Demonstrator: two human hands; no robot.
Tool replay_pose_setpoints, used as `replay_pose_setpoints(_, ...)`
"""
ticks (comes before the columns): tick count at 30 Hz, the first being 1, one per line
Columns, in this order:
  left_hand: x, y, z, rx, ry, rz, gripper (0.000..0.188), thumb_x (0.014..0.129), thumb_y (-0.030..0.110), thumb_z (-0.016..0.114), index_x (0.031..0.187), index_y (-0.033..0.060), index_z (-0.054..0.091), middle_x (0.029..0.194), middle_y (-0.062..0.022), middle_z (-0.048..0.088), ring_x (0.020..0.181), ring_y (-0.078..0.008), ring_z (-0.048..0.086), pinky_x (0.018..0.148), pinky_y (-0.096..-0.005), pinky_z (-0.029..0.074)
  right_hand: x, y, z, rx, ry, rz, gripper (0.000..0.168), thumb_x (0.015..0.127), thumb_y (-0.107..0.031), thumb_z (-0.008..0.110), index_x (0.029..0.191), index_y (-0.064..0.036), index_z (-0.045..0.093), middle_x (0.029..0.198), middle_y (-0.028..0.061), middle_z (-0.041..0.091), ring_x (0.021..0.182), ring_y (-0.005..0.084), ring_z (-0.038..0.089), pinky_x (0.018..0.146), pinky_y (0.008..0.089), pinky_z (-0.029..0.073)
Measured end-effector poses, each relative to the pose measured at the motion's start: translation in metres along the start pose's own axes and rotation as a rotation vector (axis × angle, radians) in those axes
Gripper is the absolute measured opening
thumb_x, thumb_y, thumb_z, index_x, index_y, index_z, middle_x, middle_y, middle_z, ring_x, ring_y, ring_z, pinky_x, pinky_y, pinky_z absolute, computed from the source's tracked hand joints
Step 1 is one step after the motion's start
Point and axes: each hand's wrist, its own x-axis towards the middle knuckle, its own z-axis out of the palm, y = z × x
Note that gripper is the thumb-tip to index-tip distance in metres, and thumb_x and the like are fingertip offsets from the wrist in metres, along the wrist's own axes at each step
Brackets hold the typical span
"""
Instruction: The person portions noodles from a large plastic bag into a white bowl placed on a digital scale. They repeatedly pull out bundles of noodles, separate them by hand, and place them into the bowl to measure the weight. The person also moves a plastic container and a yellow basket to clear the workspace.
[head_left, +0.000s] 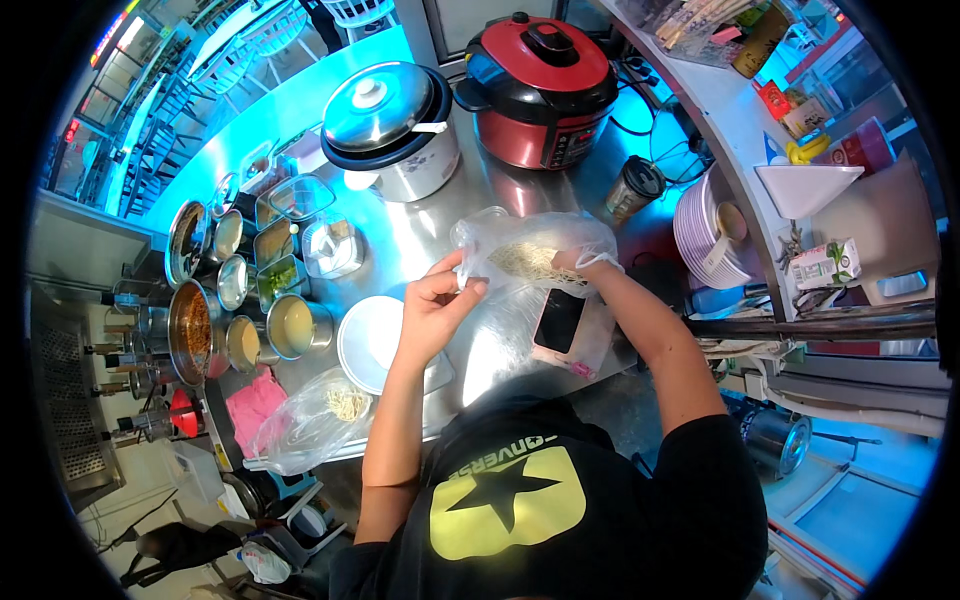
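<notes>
A clear plastic bag (540, 229) with thin pale noodles (525, 260) inside lies over the steel worktop (420, 232). My left hand (439, 307) pinches the bag's left rim between thumb and fingers. From the other side my right hand (576, 261) reaches into the bag at the noodles; its fingertips are hidden, so their grip does not show. Just below the bag, a phone with a dark screen (561, 321) lies on the worktop. Close to my left forearm are a round white container (366, 337) and a second plastic bag (300, 424) holding a few noodles (347, 403).
A lidded rice cooker (394, 150) and a red electric pressure cooker (540, 97) stand at the back. Sauce pots (294, 326) and food tubs (283, 281) crowd the left. On the right are a lidded cup (634, 187), stacked plates (701, 232) and a raised shelf (739, 135). Another person (180, 547) is at lower left.
</notes>
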Motion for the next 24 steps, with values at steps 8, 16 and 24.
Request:
replay_pose_setpoints(8, -0.001, -0.007, 0.003, 0.053, 0.003, 0.02, 0.008, 0.074, 0.003, 0.065, 0.072, -0.0043, 0.063, 0.115, -0.0114, 0.054, 0.059, 0.0013, 0.04, 0.047, -0.0157, 0.031, 0.002, 0.012, -0.006, 0.358, -0.108, -0.091, 0.04, 0.057, -0.026, 0.07, 0.091, -0.007, 0.064, 0.089, 0.0075, 0.063, 0.078, 0.0199, 0.059, 0.069, 0.0328, 0.045)
replay_pose_setpoints(16, -0.004, 0.001, 0.008, -0.005, -0.009, 0.034, 0.009, 0.075, 0.004, 0.065, 0.07, -0.0038, 0.062, 0.113, -0.0115, 0.055, 0.058, 0.0015, 0.039, 0.047, -0.0161, 0.03, 0.011, 0.03, -0.007, 0.935, -0.311, -0.037, 0.038, 0.064, -0.029, 0.067, 0.094, -0.005, 0.063, 0.093, 0.0075, 0.062, 0.083, 0.019, 0.058, 0.071, 0.0313, 0.044)
replay_pose_setpoints(24, -0.003, 0.0, 0.009, 0.034, -0.011, 0.037, 0.011, 0.075, 0.005, 0.065, 0.068, -0.0031, 0.062, 0.109, -0.0095, 0.056, 0.063, 0.0001, 0.042, 0.048, -0.0172, 0.03, -0.002, 0.003, 0.005, 1.055, 0.267, 0.013, 0.036, 0.068, -0.03, 0.064, 0.093, -0.004, 0.063, 0.093, 0.0082, 0.062, 0.085, 0.0198, 0.056, 0.075, 0.0318, 0.043)
